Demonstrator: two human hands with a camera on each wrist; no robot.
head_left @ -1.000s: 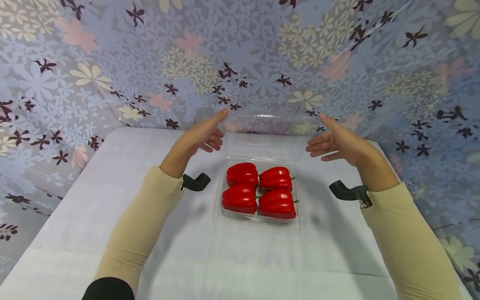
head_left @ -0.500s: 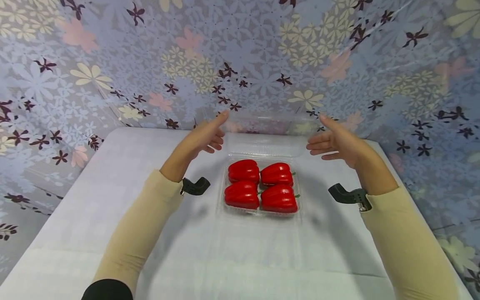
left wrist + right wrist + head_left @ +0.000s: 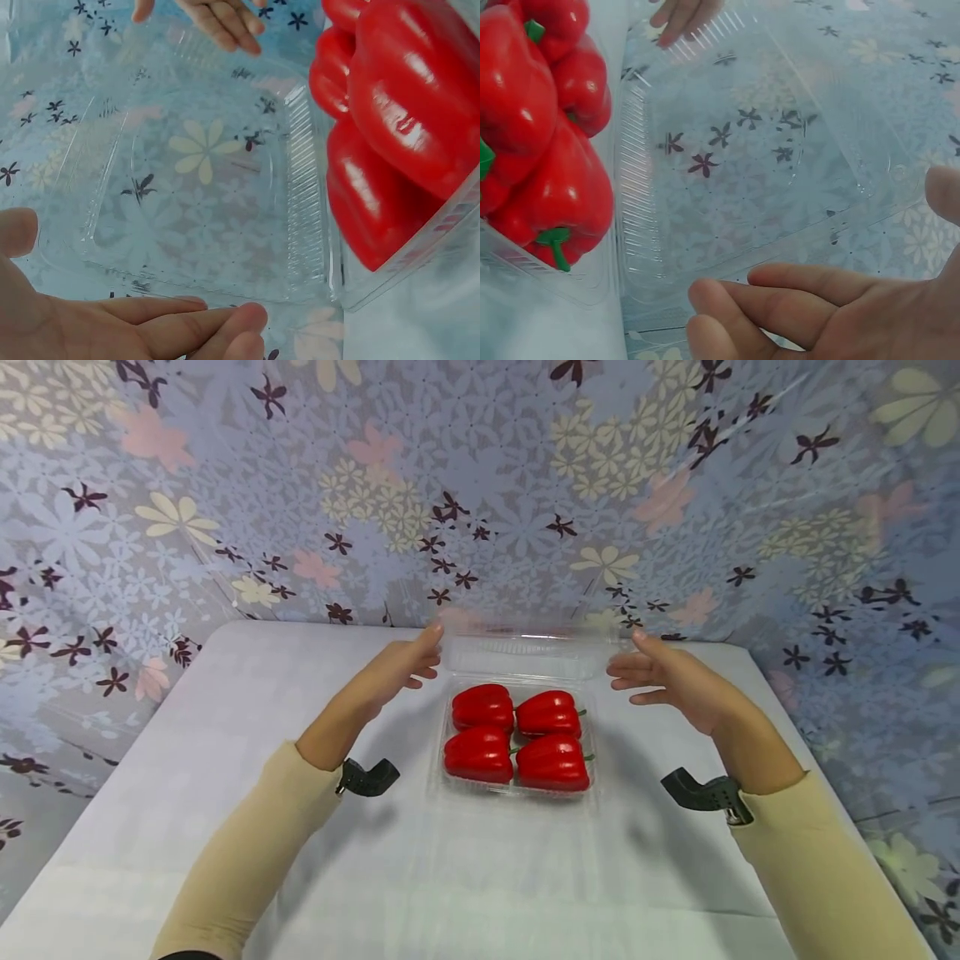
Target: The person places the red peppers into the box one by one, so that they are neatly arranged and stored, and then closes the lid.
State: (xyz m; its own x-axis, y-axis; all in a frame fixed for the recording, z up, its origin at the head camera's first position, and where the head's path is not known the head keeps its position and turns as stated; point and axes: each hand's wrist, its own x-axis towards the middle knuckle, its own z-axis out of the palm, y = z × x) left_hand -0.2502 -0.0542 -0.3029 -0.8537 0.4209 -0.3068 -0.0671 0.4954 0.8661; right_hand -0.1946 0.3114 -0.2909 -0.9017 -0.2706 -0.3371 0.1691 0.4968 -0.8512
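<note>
Several red bell peppers [image 3: 553,763], with green stems, lie in a clear plastic clamshell box [image 3: 510,792] on the table. Its see-through lid [image 3: 525,652] stands raised on the hinge at the far side. My left hand [image 3: 384,681] is at the lid's left side and my right hand [image 3: 678,687] at its right, palms facing each other, thumbs up. Both hands have extended fingers, fingertips right by the lid's edges. In the left wrist view the lid [image 3: 210,172] spans the space above my fingers [image 3: 180,330]. The right wrist view shows my fingers [image 3: 795,300] below the lid's edge.
A white cloth [image 3: 300,877] covers the table. Behind it rises a floral-patterned sheet [image 3: 487,468], seen through the lid. A dark wrist mount [image 3: 369,777] sits on the left forearm and another mount [image 3: 705,793] on the right.
Both hands have come lower in the head view, and the lid's upper edge has dropped with them. The peppers stay in the box, and the view itself has shifted slightly.
</note>
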